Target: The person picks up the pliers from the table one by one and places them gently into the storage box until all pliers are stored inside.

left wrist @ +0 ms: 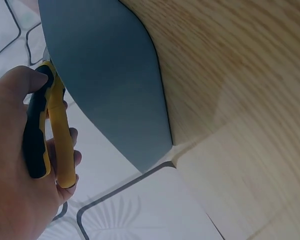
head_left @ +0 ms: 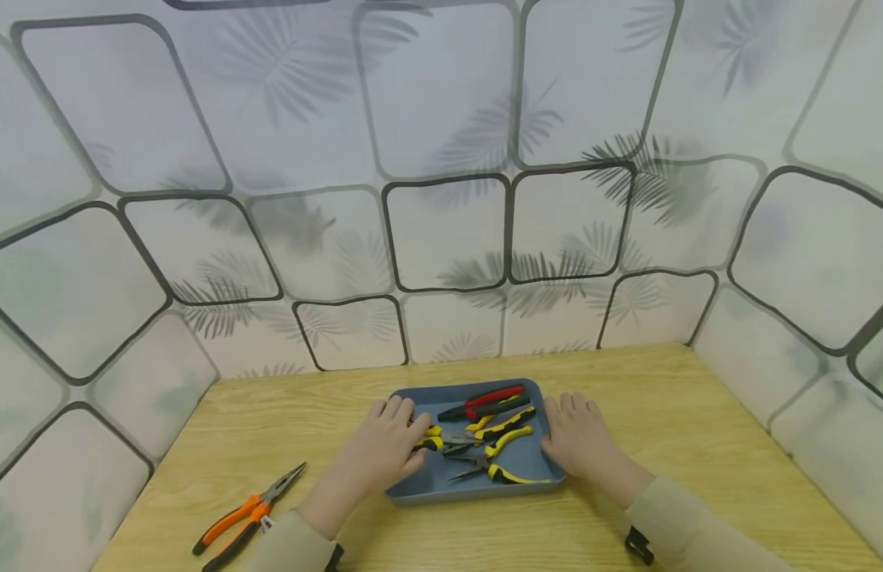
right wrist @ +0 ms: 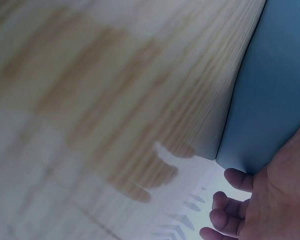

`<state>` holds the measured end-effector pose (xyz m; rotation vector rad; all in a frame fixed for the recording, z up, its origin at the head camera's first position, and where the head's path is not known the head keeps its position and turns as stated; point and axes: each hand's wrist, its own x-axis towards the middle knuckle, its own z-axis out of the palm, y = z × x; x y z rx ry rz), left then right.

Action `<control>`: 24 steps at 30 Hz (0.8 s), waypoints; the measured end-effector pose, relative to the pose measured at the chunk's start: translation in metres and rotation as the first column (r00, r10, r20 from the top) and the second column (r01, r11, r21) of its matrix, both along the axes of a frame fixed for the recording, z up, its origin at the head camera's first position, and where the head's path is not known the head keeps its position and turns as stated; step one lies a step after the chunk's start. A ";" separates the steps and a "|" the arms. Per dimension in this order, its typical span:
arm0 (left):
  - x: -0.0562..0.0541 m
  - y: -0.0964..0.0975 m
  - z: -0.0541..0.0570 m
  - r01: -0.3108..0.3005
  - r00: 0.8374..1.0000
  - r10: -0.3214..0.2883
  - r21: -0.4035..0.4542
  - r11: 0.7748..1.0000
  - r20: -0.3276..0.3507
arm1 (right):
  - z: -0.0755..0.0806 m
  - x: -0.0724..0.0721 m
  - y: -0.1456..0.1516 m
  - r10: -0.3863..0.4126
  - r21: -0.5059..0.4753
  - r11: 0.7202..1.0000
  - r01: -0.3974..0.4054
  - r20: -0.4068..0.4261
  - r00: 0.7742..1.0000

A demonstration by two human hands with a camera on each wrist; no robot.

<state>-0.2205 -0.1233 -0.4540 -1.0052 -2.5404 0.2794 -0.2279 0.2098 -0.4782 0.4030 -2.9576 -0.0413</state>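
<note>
A blue-grey tray [head_left: 477, 494] on the wooden table holds several pliers. My left hand [head_left: 384, 446] is over the tray's left side and grips yellow-and-black-handled pliers [left wrist: 65, 145]; their handles lie between thumb and fingers in the left wrist view. In the head view their jaws point right, toward the other pliers. At the tray's right rim, my right hand [head_left: 580, 437] rests with loosely bent fingers [right wrist: 227, 220] beside the outer wall. Inside the tray lie red-and-black pliers [head_left: 484, 403], yellow-and-black pliers [head_left: 509, 427] and long-nose pliers [head_left: 494, 469] with spread yellow handles.
Orange-and-black long-nose pliers [head_left: 251, 516] lie on the table [head_left: 327, 413] left of the tray, handles apart. Patterned white panels [head_left: 448, 238] enclose the table at the back and on both sides.
</note>
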 end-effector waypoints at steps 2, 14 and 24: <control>0.000 0.004 0.001 0.006 1.000 -0.006 -0.011 1.000 -0.009 | 0.000 0.000 0.000 -0.005 -0.005 1.000 0.005 0.004 1.000; 0.002 0.015 -0.003 0.025 0.999 -0.024 -0.045 0.999 0.023 | -0.009 -0.002 0.004 0.017 0.019 1.000 -0.016 -0.055 0.998; 0.001 0.021 -0.009 0.019 0.999 -0.016 -0.075 0.997 0.035 | 0.001 0.001 0.000 -0.004 0.016 1.000 0.003 0.005 1.000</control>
